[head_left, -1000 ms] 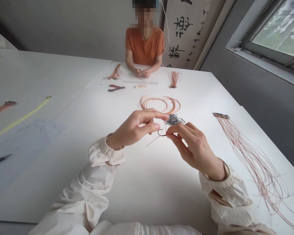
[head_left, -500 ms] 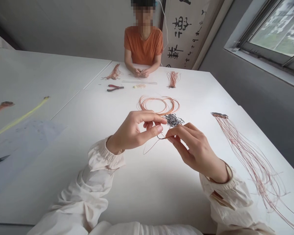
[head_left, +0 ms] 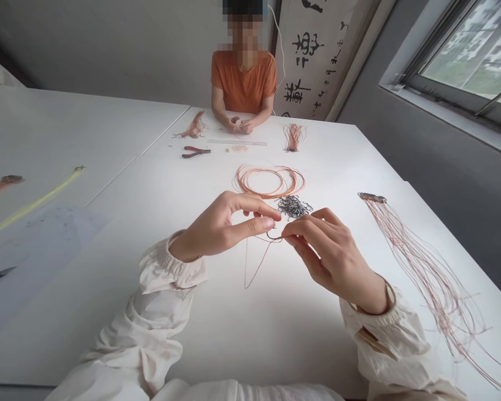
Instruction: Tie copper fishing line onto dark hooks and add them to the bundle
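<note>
The right hand [head_left: 332, 253] pinches a dark, curved metal hook [head_left: 271, 238], shank sideways, its end hidden, bend toward the half-open left hand [head_left: 223, 225], whose hold on the thin reddish line [head_left: 246, 287] is unclear.

Calligraphy panel [head_left: 307, 72] behind, window [head_left: 467, 67] at right
</note>
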Motion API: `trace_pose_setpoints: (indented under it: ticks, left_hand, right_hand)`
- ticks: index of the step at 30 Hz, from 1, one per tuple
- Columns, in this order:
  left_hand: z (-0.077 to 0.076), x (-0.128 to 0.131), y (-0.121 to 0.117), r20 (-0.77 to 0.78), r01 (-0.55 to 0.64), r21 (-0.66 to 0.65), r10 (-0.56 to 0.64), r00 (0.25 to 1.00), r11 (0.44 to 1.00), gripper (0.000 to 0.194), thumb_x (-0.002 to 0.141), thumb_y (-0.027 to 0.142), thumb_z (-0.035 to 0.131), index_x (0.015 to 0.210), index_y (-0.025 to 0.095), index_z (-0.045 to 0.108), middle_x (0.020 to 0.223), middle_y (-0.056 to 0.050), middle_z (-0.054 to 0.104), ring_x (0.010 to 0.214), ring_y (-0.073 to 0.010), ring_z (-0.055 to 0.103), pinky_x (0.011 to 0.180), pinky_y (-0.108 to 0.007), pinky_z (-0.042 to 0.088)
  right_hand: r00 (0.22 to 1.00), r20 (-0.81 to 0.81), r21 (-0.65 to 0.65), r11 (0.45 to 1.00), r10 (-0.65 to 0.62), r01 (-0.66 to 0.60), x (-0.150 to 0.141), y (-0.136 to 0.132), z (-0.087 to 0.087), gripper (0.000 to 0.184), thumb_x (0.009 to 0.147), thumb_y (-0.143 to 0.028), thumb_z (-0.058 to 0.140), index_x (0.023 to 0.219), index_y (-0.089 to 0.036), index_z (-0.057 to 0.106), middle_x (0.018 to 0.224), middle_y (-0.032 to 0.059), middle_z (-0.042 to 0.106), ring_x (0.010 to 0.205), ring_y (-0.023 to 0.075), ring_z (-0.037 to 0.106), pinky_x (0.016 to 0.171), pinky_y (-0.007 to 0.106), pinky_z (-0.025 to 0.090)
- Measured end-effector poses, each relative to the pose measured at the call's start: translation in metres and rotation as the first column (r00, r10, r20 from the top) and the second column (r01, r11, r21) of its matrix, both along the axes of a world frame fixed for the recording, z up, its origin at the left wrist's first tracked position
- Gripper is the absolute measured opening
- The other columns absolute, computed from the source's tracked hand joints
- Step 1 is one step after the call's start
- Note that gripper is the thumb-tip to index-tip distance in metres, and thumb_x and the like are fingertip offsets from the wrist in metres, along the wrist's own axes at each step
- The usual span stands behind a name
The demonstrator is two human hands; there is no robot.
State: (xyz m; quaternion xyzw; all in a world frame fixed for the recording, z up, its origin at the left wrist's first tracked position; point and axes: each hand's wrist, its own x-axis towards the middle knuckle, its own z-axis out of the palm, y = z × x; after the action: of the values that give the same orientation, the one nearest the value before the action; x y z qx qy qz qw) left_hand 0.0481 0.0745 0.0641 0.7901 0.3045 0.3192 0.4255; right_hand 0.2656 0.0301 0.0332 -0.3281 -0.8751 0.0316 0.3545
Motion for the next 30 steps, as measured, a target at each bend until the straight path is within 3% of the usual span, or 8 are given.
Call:
trace_pose_setpoints:
  ticks: [3, 7, 12, 15, 20, 25, 30]
  left_hand:
    - [0.001, 0.001, 0.002, 0.047, 0.084, -0.128, -0.079, 0.996, 0.988, 0.023, 0.091, 0.022, 0.055, 0.096, 0.017, 0.077, 0.095, -0.008, 0.074, 0.091, -0.0214, 0.066, 0.080, -0.032, 0.051]
    - [-0.004, 0.005, 0.005, 0.054, 0.134, -0.291, -0.124, 0.991, 0.947, 0.039, 0.097, 0.025, 0.041, 0.085, 0.017, 0.077, 0.084, -0.007, 0.074, 0.080, -0.0183, 0.063, 0.076, -0.031, 0.047]
    - [-0.009, 0.009, 0.006, 0.129, 0.231, -0.474, -0.192, 0.973, 0.850, 0.034, 0.092, 0.027, 0.047, 0.076, 0.016, 0.075, 0.078, -0.008, 0.074, 0.076, -0.0187, 0.064, 0.073, -0.032, 0.046]
    - [-0.011, 0.009, 0.006, 0.170, 0.272, -0.520, -0.214, 0.962, 0.810, 0.031, 0.090, 0.026, 0.048, 0.080, 0.016, 0.076, 0.080, -0.009, 0.075, 0.078, -0.0194, 0.065, 0.073, -0.032, 0.047]
    - [-0.011, 0.010, 0.007, 0.220, 0.305, -0.536, -0.218, 0.951, 0.787, 0.033, 0.092, 0.025, 0.047, 0.080, 0.018, 0.077, 0.081, -0.009, 0.075, 0.079, -0.0194, 0.064, 0.073, -0.031, 0.047]
    - [-0.012, 0.009, 0.007, 0.237, 0.322, -0.607, -0.222, 0.946, 0.727, 0.028, 0.091, 0.023, 0.051, 0.083, 0.016, 0.077, 0.083, -0.009, 0.075, 0.076, -0.0156, 0.060, 0.072, -0.027, 0.045]
    - [-0.014, 0.009, 0.008, 0.261, 0.343, -0.657, -0.224, 0.939, 0.672, 0.021, 0.089, 0.020, 0.056, 0.090, 0.014, 0.076, 0.085, -0.011, 0.075, 0.057, -0.0103, 0.046, 0.055, -0.025, 0.038]
  right_hand:
    - [1.000, -0.005, 0.011, 1.000, -0.006, 0.006, 0.000, -0.001, 0.001, 0.014, 0.096, -0.008, 0.049, 0.100, -0.020, 0.053, 0.087, 0.0019, 0.069, 0.063, 0.0134, 0.056, 0.074, 0.033, 0.039]
    - [1.000, -0.020, 0.030, 0.999, 0.020, -0.020, -0.001, -0.002, 0.003, 0.016, 0.095, -0.005, 0.050, 0.102, -0.020, 0.052, 0.089, 0.0017, 0.070, 0.066, 0.0128, 0.059, 0.076, 0.034, 0.039]
    - [0.999, -0.037, 0.054, 0.998, 0.039, -0.037, 0.002, -0.002, 0.005, 0.018, 0.095, -0.004, 0.048, 0.101, -0.020, 0.053, 0.086, 0.0016, 0.070, 0.066, 0.0131, 0.060, 0.076, 0.035, 0.040]
    - [0.998, -0.041, 0.058, 0.997, 0.045, -0.043, 0.003, -0.002, 0.006, 0.020, 0.094, -0.004, 0.048, 0.102, -0.021, 0.053, 0.087, 0.0019, 0.071, 0.068, 0.0145, 0.063, 0.077, 0.036, 0.040]
    - [0.998, -0.035, 0.091, 0.995, 0.048, -0.044, 0.005, -0.002, 0.007, 0.019, 0.094, -0.005, 0.050, 0.102, -0.021, 0.054, 0.085, 0.0013, 0.070, 0.066, 0.0142, 0.062, 0.076, 0.036, 0.041]
    - [0.997, -0.050, 0.103, 0.993, 0.064, -0.059, 0.006, -0.001, 0.007, 0.021, 0.092, -0.003, 0.052, 0.104, -0.020, 0.054, 0.086, 0.0016, 0.070, 0.068, 0.0138, 0.062, 0.076, 0.036, 0.042]
    - [0.996, -0.053, 0.116, 0.991, 0.068, -0.062, 0.006, 0.000, 0.007, 0.022, 0.092, -0.003, 0.052, 0.106, -0.020, 0.055, 0.085, 0.0017, 0.070, 0.068, 0.0136, 0.061, 0.077, 0.036, 0.042]
